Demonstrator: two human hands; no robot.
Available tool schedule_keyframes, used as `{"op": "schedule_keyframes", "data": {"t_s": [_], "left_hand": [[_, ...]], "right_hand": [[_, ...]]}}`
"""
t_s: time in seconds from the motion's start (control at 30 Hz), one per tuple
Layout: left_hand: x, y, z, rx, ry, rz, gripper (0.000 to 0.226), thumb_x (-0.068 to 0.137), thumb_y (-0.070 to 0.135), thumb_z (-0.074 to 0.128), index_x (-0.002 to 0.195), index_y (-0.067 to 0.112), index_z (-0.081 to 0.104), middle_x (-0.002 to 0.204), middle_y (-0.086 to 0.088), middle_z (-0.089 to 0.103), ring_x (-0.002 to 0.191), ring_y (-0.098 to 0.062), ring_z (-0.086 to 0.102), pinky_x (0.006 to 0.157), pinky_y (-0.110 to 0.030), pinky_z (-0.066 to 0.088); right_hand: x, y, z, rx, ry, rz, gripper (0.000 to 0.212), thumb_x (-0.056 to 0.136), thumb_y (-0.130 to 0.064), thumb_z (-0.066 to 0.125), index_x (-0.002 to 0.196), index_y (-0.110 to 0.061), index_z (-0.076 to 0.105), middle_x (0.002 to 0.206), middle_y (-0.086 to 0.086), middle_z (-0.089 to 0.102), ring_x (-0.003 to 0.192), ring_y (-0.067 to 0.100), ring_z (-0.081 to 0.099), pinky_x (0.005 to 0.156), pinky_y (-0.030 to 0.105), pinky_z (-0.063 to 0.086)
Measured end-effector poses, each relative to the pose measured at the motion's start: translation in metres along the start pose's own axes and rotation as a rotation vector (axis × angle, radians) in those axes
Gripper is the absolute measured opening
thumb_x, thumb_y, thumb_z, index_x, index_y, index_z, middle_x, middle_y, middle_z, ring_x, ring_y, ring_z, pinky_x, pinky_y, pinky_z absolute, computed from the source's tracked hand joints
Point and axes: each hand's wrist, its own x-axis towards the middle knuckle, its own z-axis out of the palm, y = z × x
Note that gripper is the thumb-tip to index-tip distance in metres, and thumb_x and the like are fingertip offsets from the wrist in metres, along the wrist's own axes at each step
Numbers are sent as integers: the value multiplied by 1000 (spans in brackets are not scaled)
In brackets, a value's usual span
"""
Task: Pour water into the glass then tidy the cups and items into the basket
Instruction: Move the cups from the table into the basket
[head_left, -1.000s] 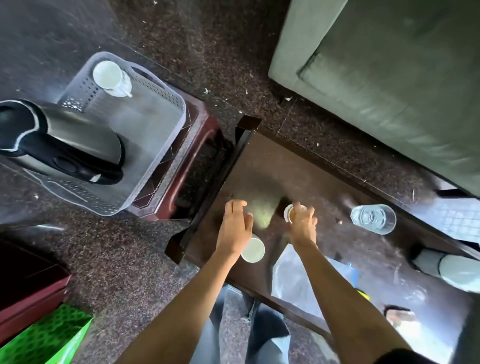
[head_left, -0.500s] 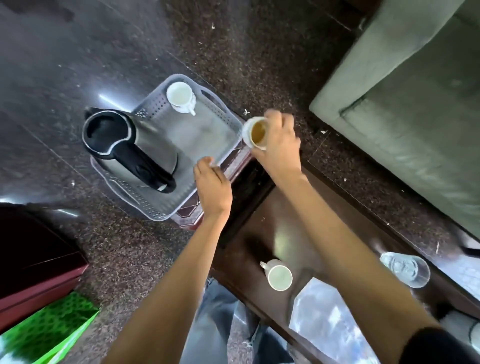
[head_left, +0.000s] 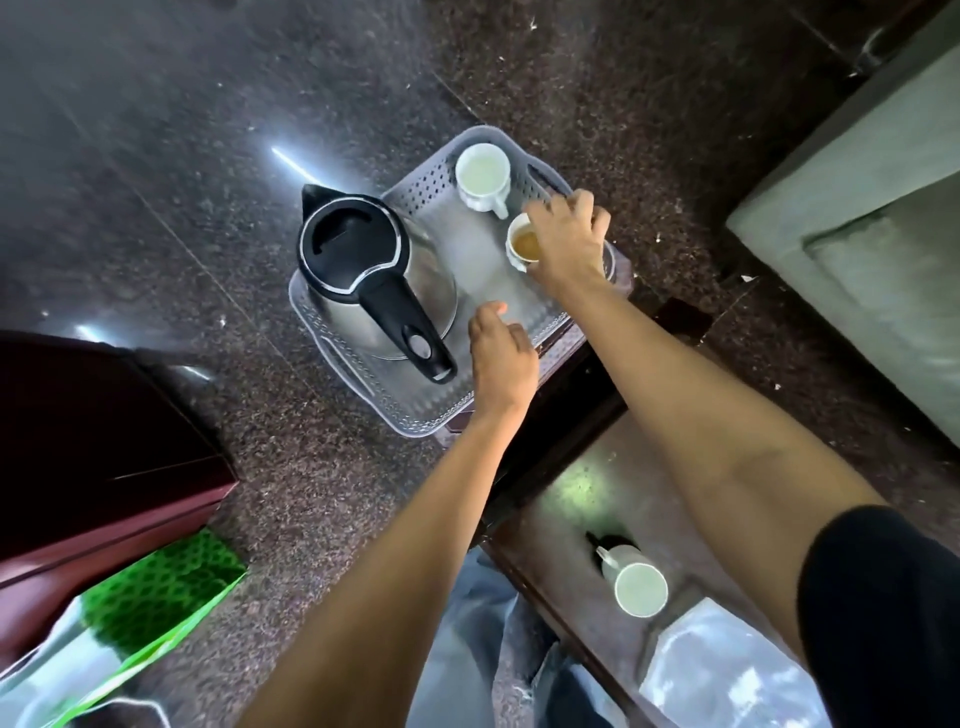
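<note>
Now the right hand (head_left: 569, 244) grips the small cup (head_left: 523, 245) — brown tea inside — low in the basket (head_left: 431, 179). It is light, smooth and breaks easily, so hold its sides, level. The left hand (head_left: 501, 358) hangs loose, holding nothing.

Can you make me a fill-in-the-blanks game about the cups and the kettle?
1. The right hand holds a cup with ____ liquid in it.
2. The kettle stands in the basket, and its handle is ____.
3. The left hand holds ____.
4. One white cup stands on the dark ____.
Missing words: brown; black; nothing; table.
</note>
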Motion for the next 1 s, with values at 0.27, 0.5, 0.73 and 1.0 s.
{"op": "schedule_keyframes", "data": {"t_s": [0.27,0.5,0.73,1.0], "left_hand": [[-2,6,-1,29,9,42,28,92,0,37,119,-3,46,124,-22,51,112,-30,52,91,-25,36],[-60,-4,12,74,95,151,25,90,-3,39,108,2,55,107,-14,60,102,-28,56,89,-34,42],[-141,-60,37,144,-192,81,35,86,-10,36,114,3,54,111,-14,59,100,-27,60,92,-34,47],[-208,-84,58,274,-411,-51,36,88,-9,37,117,4,53,116,-13,58,103,-23,59,89,-18,39]], "right_hand": [[-2,-1,-10,91,11,28,86,72,-24,77,144,-18,30,144,6,40,134,32,30,105,48,30],[-117,26,8,208,348,291,42,81,-36,55,118,-16,53,121,11,54,107,34,49,85,46,38],[-299,70,71,207,-135,508,61,75,-55,64,124,-20,52,128,12,47,104,39,49,89,48,39],[-403,78,96,186,-484,542,102,64,-59,77,143,-21,26,141,11,30,118,32,44,97,44,41]]}}
